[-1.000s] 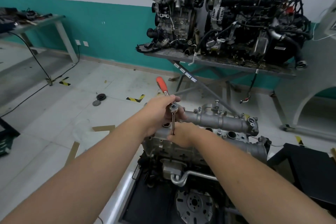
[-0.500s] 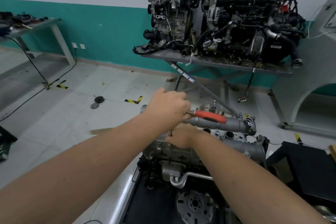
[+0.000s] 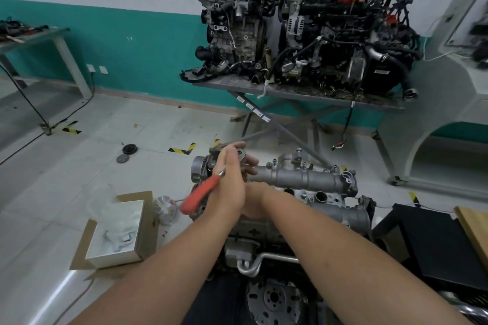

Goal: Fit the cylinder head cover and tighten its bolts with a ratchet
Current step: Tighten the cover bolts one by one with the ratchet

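The cover [image 3: 301, 179] sits on the engine [image 3: 264, 229], low and centre in view. The left hand [image 3: 231, 185], fingers straight and pressed together, lies against the ratchet [image 3: 202, 194], whose red handle points down-left. The right hand [image 3: 254, 199] is mostly hidden behind it; its fingers cannot be told. 2 more engines [image 3: 303, 24] stand on a table [image 3: 298, 93] behind.

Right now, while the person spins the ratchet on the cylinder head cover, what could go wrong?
1. The left hand lies fairly open on the ratchet, fingers mostly straight; the red handle could slip out mid-swing.
2. The right hand sits just under the swinging handle, mostly hidden; it might get knuckled or pinched against the cylinder head cover.
3. The socket is hidden behind the hands, so its seating on the bolt is unconfirmed; tilted, it may round the bolt.
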Demonstrator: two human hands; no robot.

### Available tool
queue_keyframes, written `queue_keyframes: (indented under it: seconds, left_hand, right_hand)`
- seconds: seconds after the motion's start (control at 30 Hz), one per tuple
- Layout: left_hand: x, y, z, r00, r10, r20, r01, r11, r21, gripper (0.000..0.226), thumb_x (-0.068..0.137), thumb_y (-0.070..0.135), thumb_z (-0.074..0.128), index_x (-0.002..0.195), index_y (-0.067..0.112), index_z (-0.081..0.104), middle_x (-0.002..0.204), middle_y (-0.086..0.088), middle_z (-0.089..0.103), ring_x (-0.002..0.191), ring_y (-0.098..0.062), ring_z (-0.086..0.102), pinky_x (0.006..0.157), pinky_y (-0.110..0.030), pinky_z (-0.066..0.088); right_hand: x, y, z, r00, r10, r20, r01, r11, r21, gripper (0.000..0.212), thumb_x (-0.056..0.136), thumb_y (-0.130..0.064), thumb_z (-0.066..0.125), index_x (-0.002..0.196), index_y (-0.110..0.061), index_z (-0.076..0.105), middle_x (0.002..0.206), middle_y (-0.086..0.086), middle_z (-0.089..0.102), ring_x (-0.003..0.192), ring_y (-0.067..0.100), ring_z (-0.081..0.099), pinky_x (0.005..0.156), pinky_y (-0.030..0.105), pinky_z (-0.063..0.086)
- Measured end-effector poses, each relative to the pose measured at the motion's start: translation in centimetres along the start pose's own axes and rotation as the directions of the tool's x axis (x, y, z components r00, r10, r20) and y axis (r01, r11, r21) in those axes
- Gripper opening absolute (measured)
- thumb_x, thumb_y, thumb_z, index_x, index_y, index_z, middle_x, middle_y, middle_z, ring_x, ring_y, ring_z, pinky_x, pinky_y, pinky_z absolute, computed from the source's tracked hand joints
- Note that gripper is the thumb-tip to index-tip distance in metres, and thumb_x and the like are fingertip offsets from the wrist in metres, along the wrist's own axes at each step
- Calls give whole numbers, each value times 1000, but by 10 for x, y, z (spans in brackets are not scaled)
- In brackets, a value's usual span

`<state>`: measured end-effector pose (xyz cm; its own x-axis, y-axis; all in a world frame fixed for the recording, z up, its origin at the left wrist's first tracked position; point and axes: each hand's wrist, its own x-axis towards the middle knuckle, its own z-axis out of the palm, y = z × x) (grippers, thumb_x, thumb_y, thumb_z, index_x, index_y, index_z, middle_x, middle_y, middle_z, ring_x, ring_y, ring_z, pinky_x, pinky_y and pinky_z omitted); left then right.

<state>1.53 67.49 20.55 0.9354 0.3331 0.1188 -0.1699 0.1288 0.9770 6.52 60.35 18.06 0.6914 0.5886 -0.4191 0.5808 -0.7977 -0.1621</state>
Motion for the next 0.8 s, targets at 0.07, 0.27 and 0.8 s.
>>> queue_keyframes:
  seconds: [0.07, 0.27, 0.8]
  left_hand:
    - [7, 0, -1, 990, -139, -32, 134, 982, -130, 54, 88, 68, 37, 96, 27, 70, 79, -8, 72, 65, -20, 66, 76, -46, 52]
    - [25, 13, -12, 946, -319, -52, 296, 920, -256, 30, 103, 43, 44, 100, 17, 59, 63, -3, 67, 54, -21, 65, 53, -30, 52]
    - [52, 80, -10, 847, -340, 410, -343, 239, 908, 24, 103, 32, 43, 99, 14, 58, 79, -2, 62, 61, -15, 54, 54, -29, 43]
  right_hand:
    - [-1, 2, 4, 999, -4, -37, 7, 997, 72, 22, 99, -25, 40, 105, -17, 60, 110, 7, 66, 87, 25, 54, 70, 34, 39]
    - [0, 3, 7, 997, 53, -59, -41, 981, 189, 26, 96, -43, 47, 98, -23, 64, 96, -1, 66, 90, 23, 61, 75, 37, 49]
    - [-5, -1, 0, 999, 8, -41, -4, 995, 98, 28, 101, -37, 46, 113, -13, 56, 114, 10, 61, 105, 29, 57, 80, 34, 37]
